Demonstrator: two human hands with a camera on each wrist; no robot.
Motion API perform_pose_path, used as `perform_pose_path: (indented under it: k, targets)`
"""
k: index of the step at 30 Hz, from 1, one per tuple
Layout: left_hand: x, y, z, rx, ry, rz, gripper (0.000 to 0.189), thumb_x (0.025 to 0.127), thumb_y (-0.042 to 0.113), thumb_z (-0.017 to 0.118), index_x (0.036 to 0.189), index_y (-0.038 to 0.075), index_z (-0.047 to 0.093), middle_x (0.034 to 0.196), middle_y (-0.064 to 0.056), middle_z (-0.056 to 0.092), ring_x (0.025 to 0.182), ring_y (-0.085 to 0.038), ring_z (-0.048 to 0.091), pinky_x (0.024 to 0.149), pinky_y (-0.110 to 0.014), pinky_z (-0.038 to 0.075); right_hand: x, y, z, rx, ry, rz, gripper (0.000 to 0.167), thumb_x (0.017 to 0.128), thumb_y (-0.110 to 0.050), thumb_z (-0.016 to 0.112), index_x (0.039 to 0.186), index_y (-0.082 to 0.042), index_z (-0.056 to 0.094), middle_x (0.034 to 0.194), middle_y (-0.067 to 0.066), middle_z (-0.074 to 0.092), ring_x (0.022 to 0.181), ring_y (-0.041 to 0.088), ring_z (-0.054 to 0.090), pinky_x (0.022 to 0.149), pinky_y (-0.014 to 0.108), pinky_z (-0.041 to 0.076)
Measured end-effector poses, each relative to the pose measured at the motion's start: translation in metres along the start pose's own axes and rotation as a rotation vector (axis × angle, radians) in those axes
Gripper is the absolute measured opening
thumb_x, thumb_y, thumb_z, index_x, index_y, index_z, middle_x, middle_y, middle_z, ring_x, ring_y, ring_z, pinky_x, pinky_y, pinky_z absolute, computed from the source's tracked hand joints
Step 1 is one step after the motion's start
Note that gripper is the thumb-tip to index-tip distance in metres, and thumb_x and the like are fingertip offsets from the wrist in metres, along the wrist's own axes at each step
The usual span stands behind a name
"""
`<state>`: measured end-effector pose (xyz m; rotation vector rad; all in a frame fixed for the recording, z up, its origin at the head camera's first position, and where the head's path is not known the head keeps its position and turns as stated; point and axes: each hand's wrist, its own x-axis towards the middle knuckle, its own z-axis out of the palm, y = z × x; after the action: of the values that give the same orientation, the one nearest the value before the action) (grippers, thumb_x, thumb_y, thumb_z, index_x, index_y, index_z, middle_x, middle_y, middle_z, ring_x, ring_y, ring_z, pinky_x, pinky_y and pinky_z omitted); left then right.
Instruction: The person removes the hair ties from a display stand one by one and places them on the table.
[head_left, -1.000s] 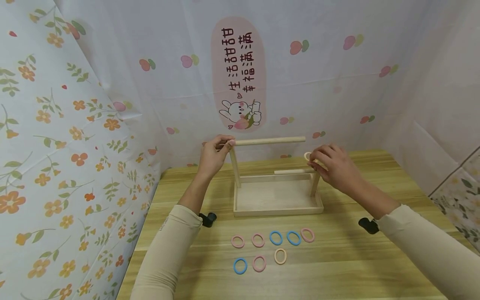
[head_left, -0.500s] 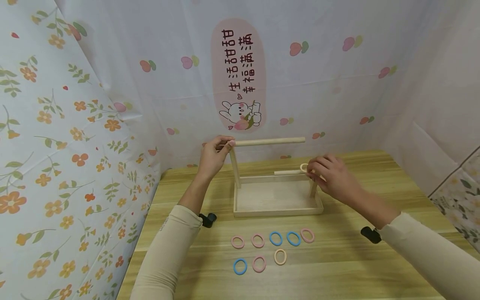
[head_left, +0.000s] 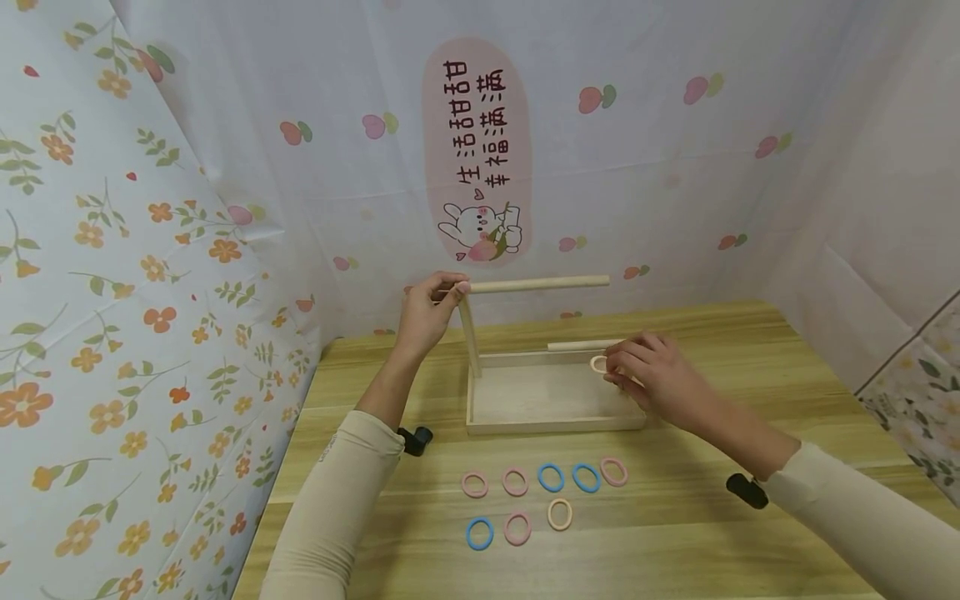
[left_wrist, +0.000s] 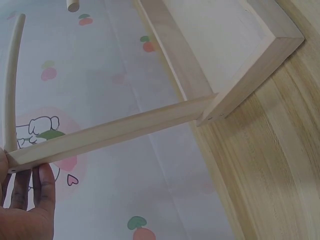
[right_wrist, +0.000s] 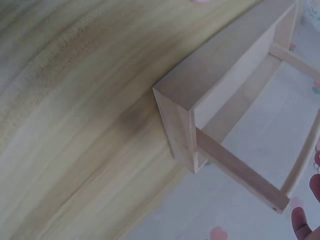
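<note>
A pale wooden stand has a shallow tray base (head_left: 555, 425), a tall left post (head_left: 470, 337) with an upper dowel (head_left: 540, 284), and a shorter right post (right_wrist: 240, 167) with a lower dowel (head_left: 577, 346). My left hand (head_left: 431, 312) pinches the top of the tall post, where the upper dowel begins; the left wrist view shows the fingers around that corner. My right hand (head_left: 660, 379) pinches a cream ring (head_left: 598, 364) over the tray, just below the lower dowel in the head view. That hand hides most of the shorter post there.
Several loose rings lie on the wooden table (head_left: 675, 517) in front of the stand: pink rings (head_left: 517, 528), blue rings (head_left: 480, 533) and a cream ring (head_left: 560, 515). A printed cloth (head_left: 637, 183) hangs close behind, and a floral cloth (head_left: 150, 333) on the left.
My right hand has moved down and left with the cream ring, from above the shorter post to below the lower dowel in view. The left hand stays in place.
</note>
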<state>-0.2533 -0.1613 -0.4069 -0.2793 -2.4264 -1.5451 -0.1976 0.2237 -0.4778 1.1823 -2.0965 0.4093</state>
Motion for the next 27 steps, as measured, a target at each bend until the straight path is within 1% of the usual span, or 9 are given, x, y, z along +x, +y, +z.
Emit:
perform_pose_path:
  k: [4,8,11,15,20,25,27]
  targets:
    - [0.000,-0.001,0.000,0.006,0.000,0.001,0.036,0.109,0.036,0.070,0.135,0.012,0.077,0.125,-0.015,0.081,0.122,-0.031,0.077,0.105,-0.051,0.063,-0.003,-0.007,0.002,-0.003,-0.002,-0.022,0.043,0.118,-0.043,0.048,0.098,-0.014,0.071,0.108,0.002,0.080,0.099,0.029,0.066,0.072,0.051,0.053]
    - [-0.001,-0.001,0.000,0.008,0.001,0.008,0.037,0.109,0.036,0.070,0.135,0.010,0.077,0.125,-0.016,0.081,0.123,-0.032,0.076,0.105,-0.051,0.063,-0.008,-0.015,0.005,0.011,-0.022,-0.030,0.044,0.118,-0.045,0.045,0.096,-0.016,0.071,0.110,-0.001,0.081,0.102,0.027,0.066,0.076,0.052,0.053]
    - [0.000,-0.001,0.000,0.012,0.003,0.014,0.038,0.109,0.035,0.070,0.135,0.008,0.077,0.125,-0.016,0.081,0.123,-0.032,0.076,0.106,-0.052,0.063,-0.012,-0.020,0.007,0.020,-0.044,-0.034,0.044,0.119,-0.045,0.045,0.096,-0.017,0.071,0.110,-0.001,0.081,0.103,0.026,0.067,0.080,0.054,0.055]
    - [0.000,-0.001,0.000,0.012,0.003,0.012,0.037,0.109,0.036,0.070,0.135,0.010,0.077,0.125,-0.016,0.081,0.122,-0.032,0.077,0.107,-0.051,0.063,-0.018,-0.027,0.009,0.029,-0.066,-0.035,0.047,0.119,-0.046,0.042,0.096,-0.017,0.072,0.111,-0.002,0.081,0.102,0.023,0.069,0.080,0.053,0.056]
    - [0.000,-0.001,0.000,0.002,0.003,0.009,0.035,0.109,0.035,0.071,0.134,0.011,0.078,0.124,-0.015,0.081,0.122,-0.031,0.077,0.107,-0.050,0.062,-0.022,-0.032,0.011,0.048,-0.074,-0.053,0.047,0.119,-0.045,0.040,0.097,-0.018,0.072,0.112,-0.003,0.081,0.102,0.022,0.068,0.080,0.051,0.054]
    - [0.000,-0.001,0.000,0.008,0.003,0.018,0.034,0.110,0.035,0.070,0.133,0.011,0.078,0.125,-0.016,0.081,0.122,-0.032,0.077,0.108,-0.050,0.062,-0.025,-0.038,0.013,0.068,-0.088,-0.079,0.045,0.120,-0.041,0.041,0.099,-0.018,0.073,0.111,-0.004,0.079,0.103,0.020,0.069,0.080,0.048,0.054]
    - [0.000,-0.001,0.000,0.012,0.002,0.021,0.036,0.110,0.035,0.070,0.134,0.009,0.077,0.125,-0.016,0.081,0.123,-0.032,0.076,0.109,-0.050,0.062,-0.027,-0.041,0.014,0.080,-0.097,-0.088,0.043,0.120,-0.040,0.043,0.101,-0.017,0.074,0.111,-0.004,0.079,0.103,0.019,0.068,0.081,0.047,0.055]
